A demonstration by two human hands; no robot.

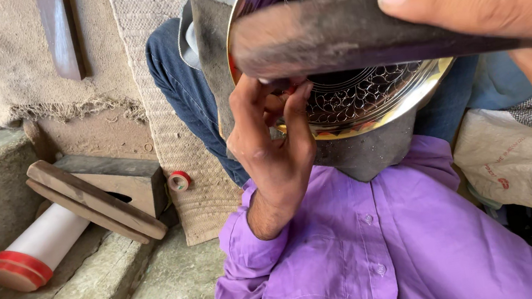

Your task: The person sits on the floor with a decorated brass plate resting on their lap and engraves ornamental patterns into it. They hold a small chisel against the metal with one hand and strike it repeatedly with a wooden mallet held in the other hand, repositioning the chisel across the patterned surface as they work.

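The left hand (273, 148) is curled at the lower rim of the plate (369, 97), fingertips pinched together on something small and reddish at the rim — what it is cannot be made out. The plate, a shiny metal disc with fine looped engraving and a gold edge, stands tilted on a grey pad (370, 152) in the person's lap, just above the left hand and below the right.

The right hand (525, 16) grips a dark wooden mallet (347, 34), fingers wrapped along it, holding it level across the upper face of the plate.

Risks, as judged: the left fingers sit close beneath the mallet — a low or glancing stroke could catch them. The plate is steadied only by the pad and that pinch; a hard blow could slide it off the lap or mar the engraving.

Well to the left of the left hand lie a wooden wedge block (102, 193), a white roll with red bands (34, 251) and a small red tape ring (179, 180).
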